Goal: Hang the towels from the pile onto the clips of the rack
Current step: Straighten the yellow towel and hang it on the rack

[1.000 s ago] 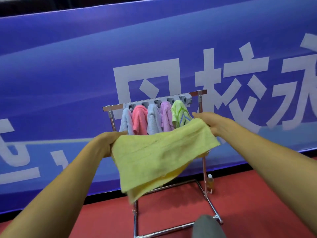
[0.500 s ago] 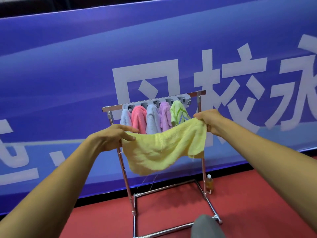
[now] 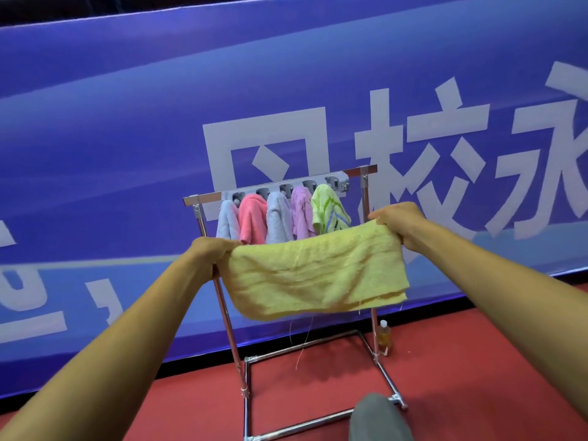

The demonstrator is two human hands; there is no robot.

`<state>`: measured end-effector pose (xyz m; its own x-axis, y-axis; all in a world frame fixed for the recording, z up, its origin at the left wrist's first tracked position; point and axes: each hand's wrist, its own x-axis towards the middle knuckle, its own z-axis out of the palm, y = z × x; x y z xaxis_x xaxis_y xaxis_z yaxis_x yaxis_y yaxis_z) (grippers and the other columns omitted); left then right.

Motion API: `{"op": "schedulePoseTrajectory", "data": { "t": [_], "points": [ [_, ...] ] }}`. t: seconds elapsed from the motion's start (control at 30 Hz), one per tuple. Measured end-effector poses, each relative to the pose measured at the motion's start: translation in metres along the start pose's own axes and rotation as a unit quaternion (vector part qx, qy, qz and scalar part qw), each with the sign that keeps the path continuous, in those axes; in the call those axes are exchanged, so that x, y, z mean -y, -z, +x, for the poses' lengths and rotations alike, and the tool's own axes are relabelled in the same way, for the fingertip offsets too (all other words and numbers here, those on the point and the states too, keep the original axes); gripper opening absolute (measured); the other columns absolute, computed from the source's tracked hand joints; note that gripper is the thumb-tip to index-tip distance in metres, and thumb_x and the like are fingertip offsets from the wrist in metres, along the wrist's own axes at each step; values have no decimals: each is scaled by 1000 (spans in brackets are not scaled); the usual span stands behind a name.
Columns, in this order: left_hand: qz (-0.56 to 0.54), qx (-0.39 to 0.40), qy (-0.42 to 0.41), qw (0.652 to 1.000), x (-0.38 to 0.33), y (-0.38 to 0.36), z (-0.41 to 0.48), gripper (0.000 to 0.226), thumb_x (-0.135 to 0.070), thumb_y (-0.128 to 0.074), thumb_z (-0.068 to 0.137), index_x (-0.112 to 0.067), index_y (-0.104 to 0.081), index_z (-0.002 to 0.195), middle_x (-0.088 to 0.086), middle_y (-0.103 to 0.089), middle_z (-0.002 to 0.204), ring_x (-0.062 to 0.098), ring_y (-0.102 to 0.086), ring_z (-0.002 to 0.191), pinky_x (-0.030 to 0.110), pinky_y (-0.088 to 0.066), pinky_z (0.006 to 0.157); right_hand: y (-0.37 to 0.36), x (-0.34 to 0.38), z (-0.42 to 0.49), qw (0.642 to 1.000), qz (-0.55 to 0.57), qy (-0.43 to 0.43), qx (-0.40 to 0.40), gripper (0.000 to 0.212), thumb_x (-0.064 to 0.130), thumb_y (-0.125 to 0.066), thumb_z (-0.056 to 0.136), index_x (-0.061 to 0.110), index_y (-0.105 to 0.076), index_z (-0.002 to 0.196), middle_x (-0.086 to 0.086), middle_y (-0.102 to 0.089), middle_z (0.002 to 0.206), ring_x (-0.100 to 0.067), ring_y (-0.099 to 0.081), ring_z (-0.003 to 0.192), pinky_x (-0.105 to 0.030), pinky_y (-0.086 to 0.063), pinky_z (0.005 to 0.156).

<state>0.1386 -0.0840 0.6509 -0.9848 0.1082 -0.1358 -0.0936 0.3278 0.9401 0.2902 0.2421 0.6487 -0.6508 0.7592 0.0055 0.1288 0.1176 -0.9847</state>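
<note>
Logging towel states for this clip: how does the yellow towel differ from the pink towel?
The yellow towel is stretched wide between the left hand and right hand; the pink towel hangs bunched from a clip. The yellow towel looks larger than the pink towel. Both are soft cloth.

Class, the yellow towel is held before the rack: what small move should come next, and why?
Probably raise the yellow towel so its top edge meets the rightmost clip. The left hand and right hand grip it stretched below the clips; five towels hang there, only that one looks free.
</note>
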Motion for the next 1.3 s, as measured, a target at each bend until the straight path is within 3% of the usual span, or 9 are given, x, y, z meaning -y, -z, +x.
{"op": "schedulePoseTrajectory", "data": {
  "t": [0.17, 0.37, 0.47, 0.57, 0.73, 0.83, 0.93, 1.13, 1.3],
  "points": [
    [-35, 84, 24, 996, -8, 10, 1, 47, -28, -83, 82, -5, -65, 120, 13, -67, 117, 29, -68, 102, 42, -58, 84, -1, 0, -2, 999, -8, -6, 49, 37, -12, -47, 90, 4, -76, 107, -13, -68, 110, -24, -67, 84, -34, -58, 61],
    [64, 231, -91, 967, -11, 15, -13, 36, 14, -59, 88, -8, -75, 112, 12, -72, 100, 21, -72, 85, 30, -58, 68, 2, 5, -3, 987, -32, -21, 156, 25, -3, -62, 90, -7, -67, 114, -19, -67, 113, -24, -70, 78, -34, -57, 60],
    [254, 181, -167, 935, -4, 9, -13, 28, 12, -64, 79, -6, -74, 99, 10, -68, 91, 22, -66, 85, 28, -54, 67, 1, 4, 1, 965, -148, 11, 215, 31, 6, -77, 83, -6, -67, 111, -12, -68, 110, -25, -68, 94, -31, -54, 66],
    [413, 78, -235, 876, 3, 2, -4, 5, -6, -68, 82, -11, -69, 83, 11, -67, 85, 29, -65, 84, 35, -52, 69, -2, 2, 1, 917, -294, 57, 264, 26, 12, -86, 74, -2, -67, 86, -10, -61, 87, -23, -58, 83, -30, -45, 69],
    [521, -88, -289, 798, 7, -2, 10, 26, -27, -59, 96, -16, -64, 74, 11, -62, 84, 32, -55, 85, 35, -39, 66, -12, 0, 2, 856, -457, 141, 197, 33, 25, -87, 74, 11, -62, 89, -7, -61, 88, -22, -59, 83, -27, -43, 62],
    [523, -115, -279, 797, 8, -2, 10, 25, -45, -63, 94, -21, -68, 89, 9, -59, 101, 33, -54, 97, 41, -51, 75, -16, 0, 2, 829, -497, 196, 166, 22, 30, -81, 82, 15, -65, 86, -1, -61, 81, -21, -59, 84, -23, -40, 55],
    [494, -131, -257, 820, 6, -3, 8, 29, -44, -59, 96, -18, -59, 85, 8, -64, 93, 31, -62, 86, 40, -54, 72, -14, -2, 4, 827, -493, 224, 150, 17, 31, -72, 88, 16, -69, 80, -4, -65, 80, -21, -60, 78, -27, -42, 57],
    [370, -139, -238, 887, 2, -5, 10, 29, -35, -57, 94, -17, -55, 72, 9, -62, 85, 35, -61, 81, 37, -44, 65, -10, -3, 7, 847, -458, 253, 95, 20, 13, -60, 89, 23, -62, 72, -7, -67, 85, -27, -65, 83, -35, -49, 64],
    [308, -152, -239, 908, -5, -10, 16, 28, -31, -58, 92, -18, -58, 68, 9, -64, 80, 36, -62, 80, 38, -46, 65, -11, 2, 12, 883, -395, 249, 55, 10, 14, -66, 89, 6, -71, 94, -12, -70, 91, -28, -65, 88, -35, -53, 69]
  ]
}}
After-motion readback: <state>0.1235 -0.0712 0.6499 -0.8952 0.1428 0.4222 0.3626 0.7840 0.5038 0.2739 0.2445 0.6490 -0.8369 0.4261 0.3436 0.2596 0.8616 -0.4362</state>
